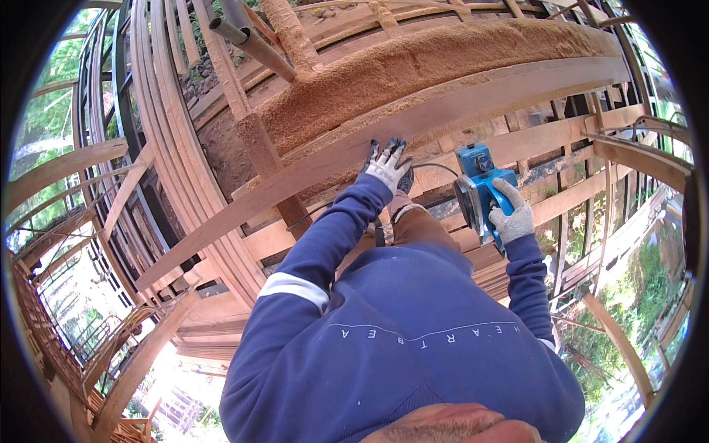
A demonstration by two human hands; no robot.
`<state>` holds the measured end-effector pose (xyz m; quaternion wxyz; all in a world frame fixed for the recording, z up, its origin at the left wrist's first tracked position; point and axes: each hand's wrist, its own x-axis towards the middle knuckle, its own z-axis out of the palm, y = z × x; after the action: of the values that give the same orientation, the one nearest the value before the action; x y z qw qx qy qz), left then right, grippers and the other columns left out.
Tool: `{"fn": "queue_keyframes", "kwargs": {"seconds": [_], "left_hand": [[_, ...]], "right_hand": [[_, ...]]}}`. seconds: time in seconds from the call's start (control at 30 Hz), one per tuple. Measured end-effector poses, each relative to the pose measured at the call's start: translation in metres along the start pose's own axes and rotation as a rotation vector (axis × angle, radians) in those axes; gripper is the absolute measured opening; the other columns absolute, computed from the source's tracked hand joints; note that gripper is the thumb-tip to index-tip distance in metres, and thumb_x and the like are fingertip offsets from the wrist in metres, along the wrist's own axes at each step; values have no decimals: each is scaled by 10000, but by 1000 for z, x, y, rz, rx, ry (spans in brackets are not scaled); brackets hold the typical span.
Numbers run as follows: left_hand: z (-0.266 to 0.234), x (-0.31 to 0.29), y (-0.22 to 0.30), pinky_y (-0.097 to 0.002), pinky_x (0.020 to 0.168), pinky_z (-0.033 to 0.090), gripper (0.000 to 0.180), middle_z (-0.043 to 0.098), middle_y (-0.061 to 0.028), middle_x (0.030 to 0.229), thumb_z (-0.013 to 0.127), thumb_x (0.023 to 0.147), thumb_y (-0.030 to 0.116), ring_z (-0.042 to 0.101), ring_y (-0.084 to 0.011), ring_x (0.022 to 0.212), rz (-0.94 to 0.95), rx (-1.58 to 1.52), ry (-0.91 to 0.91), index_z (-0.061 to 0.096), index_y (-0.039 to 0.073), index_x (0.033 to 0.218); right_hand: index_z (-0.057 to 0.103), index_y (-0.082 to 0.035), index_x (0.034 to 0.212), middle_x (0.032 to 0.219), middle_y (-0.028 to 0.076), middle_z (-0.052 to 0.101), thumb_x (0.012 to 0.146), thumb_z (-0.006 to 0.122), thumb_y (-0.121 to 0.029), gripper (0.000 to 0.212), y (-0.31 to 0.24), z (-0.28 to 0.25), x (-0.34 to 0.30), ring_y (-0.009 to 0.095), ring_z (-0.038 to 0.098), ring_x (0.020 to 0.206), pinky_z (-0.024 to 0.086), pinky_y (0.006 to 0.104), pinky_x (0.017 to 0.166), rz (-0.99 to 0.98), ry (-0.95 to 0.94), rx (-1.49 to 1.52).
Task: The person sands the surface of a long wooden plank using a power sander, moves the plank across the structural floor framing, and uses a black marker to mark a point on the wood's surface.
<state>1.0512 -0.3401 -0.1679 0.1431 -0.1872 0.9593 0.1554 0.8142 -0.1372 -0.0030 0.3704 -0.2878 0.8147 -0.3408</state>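
My left hand (pixel 386 164), in a white glove with dark fingertips, rests with spread fingers on the near edge of a long, slightly curved wooden plank (pixel 310 174). In my right hand (pixel 513 218), also gloved, is a blue power planer (pixel 481 184), gripped by its rear handle. The planer is held tilted on the near side of the plank, apart from it, its metal base turned toward the left. A dark cord (pixel 436 167) runs from near the planer toward the left, passing behind my left hand.
Thick sawdust (pixel 413 70) lies beyond the plank. Long boards (pixel 166 140) are stacked at the left. A metal pipe (pixel 255 50) juts in at the far side. Slatted timbers (pixel 546 144) lie to the right, and curved wooden pieces (pixel 650 159) stand at the right edge.
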Motion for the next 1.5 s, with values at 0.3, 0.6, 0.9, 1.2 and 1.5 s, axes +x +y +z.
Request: {"fn": "queue_keyframes", "kwargs": {"seconds": [0.3,0.6,0.9,1.2,1.5], "left_hand": [[-64,-39,36,-466,1057,384,666,486,-195,1392,686,813,295,488,-366,1248,-37,-612,266,463,107,1411],[-146,22,58,-448,890,505,648,632,-162,1142,751,762,395,627,-360,1021,337,-331,153,553,108,1308],[-180,57,70,-441,840,516,541,658,-164,1045,729,786,289,639,-355,964,773,-140,-147,563,109,1268],[-150,117,101,-448,800,538,546,682,-193,1025,728,812,335,666,-370,925,312,-509,91,553,83,1264],[-171,132,102,-412,929,474,628,679,-159,1073,773,733,287,636,-305,1049,366,-306,6,556,105,1294]], "right_hand": [[664,-30,1188,1139,143,688,721,603,-15,471,-49,-17,0,209,658,1051,507,315,932,-169,-122,-140],[724,-197,1073,895,159,708,758,681,-207,317,-88,-20,-46,349,685,806,548,400,771,-375,-58,-315],[699,-213,1163,999,151,705,725,639,-158,445,-63,-35,-66,332,675,893,532,391,856,-254,-133,-317],[712,-195,1130,924,153,709,718,635,-148,423,-54,-109,6,330,682,866,542,369,816,-256,-136,-222],[709,-178,1105,942,171,706,715,656,-159,394,-31,-151,97,354,677,867,540,405,818,-624,-504,-340]]}}
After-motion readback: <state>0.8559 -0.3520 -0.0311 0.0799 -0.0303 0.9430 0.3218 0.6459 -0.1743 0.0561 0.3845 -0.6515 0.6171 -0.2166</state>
